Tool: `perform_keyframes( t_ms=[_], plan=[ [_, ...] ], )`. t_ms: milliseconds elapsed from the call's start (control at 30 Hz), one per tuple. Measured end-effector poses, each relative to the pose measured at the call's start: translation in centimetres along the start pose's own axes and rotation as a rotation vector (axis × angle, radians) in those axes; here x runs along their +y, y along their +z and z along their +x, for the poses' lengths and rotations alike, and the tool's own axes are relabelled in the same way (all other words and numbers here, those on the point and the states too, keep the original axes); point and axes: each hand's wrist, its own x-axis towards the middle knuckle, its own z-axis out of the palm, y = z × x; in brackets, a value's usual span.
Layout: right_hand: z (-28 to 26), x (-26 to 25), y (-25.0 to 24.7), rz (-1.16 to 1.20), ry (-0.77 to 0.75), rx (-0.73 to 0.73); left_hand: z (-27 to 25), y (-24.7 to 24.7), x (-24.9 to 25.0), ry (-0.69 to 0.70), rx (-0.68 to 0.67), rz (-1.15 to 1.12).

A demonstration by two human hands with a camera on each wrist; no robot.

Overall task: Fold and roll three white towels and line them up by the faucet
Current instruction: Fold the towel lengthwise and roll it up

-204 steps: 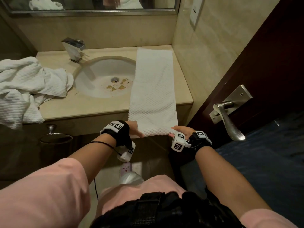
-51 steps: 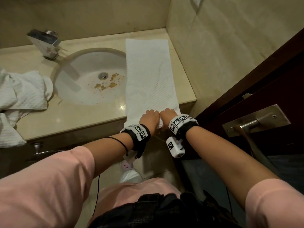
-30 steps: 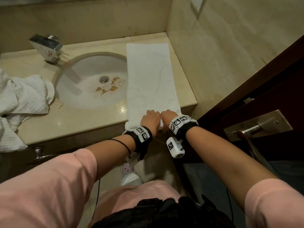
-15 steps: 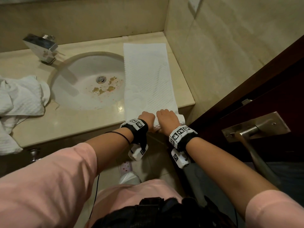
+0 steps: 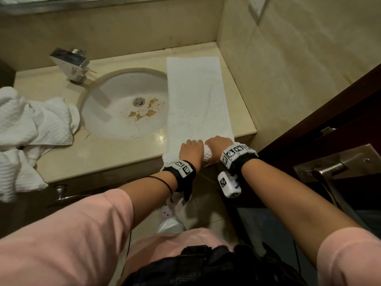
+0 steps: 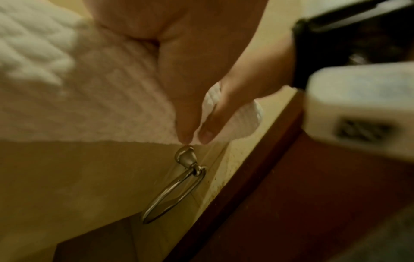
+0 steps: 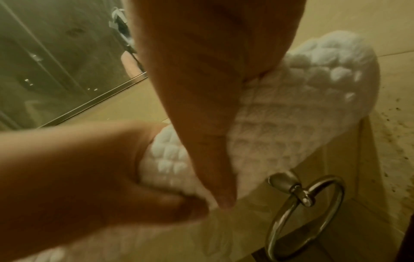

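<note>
A white waffle towel (image 5: 198, 100) lies as a long folded strip on the counter, right of the sink. Its near end is wound into a thick roll (image 5: 207, 156) at the counter's front edge. My left hand (image 5: 190, 150) and right hand (image 5: 218, 144) sit side by side on top of it, fingers curled over the roll. The right wrist view shows the roll (image 7: 302, 106) with my right thumb (image 7: 212, 141) beneath it and the left hand (image 7: 89, 168) gripping beside it. The chrome faucet (image 5: 71, 65) stands at the back left of the basin.
A heap of loose white towels (image 5: 31, 124) covers the counter's left end. The stained sink (image 5: 123, 104) lies between heap and strip. A tiled wall (image 5: 288, 79) borders the counter on the right, a dark door with a lever handle (image 5: 329, 172) nearer me. A towel ring (image 6: 179, 186) hangs below the counter.
Earlier my hands held the flat hanging end by its corners. They have come together and wound that end into a roll, which has grown slightly and turned up onto the counter's edge.
</note>
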Motion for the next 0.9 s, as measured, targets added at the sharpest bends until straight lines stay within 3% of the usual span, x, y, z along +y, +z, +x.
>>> perform_keyframes(
  t_ms=[133, 233, 400, 600, 667, 767, 900],
  plan=[
    [-1.5, -0.4, 1.5, -0.046, 0.006, 0.259, 1.0, -1.2, -0.4, 0.056, -0.116, -0.071],
    [-2.3, -0.8, 2.5, -0.117, 0.015, 0.334, 1.7, -1.8, -0.7, 0.056, -0.196, -0.147],
    [-1.1, -0.8, 0.7, -0.168, 0.008, 0.194, 1.9, -1.8, -1.0, 0.044, -0.269, -0.239],
    [-0.2, -0.4, -1.1, -0.08, 0.002, 0.028, 0.0, -0.7, -0.5, 0.038, 0.025, -0.005],
    [0.0, -0.3, -1.3, -0.06, 0.007, 0.011, 0.0, -0.5, -0.5, 0.036, 0.053, 0.044],
    [-0.3, -0.4, -0.9, -0.088, 0.008, 0.063, 0.8, -0.6, -0.8, 0.041, 0.005, 0.012],
    [-1.4, -1.0, 0.3, -0.096, 0.005, 0.245, 1.9, -1.5, -1.5, 0.042, -0.111, -0.114]
  ],
)
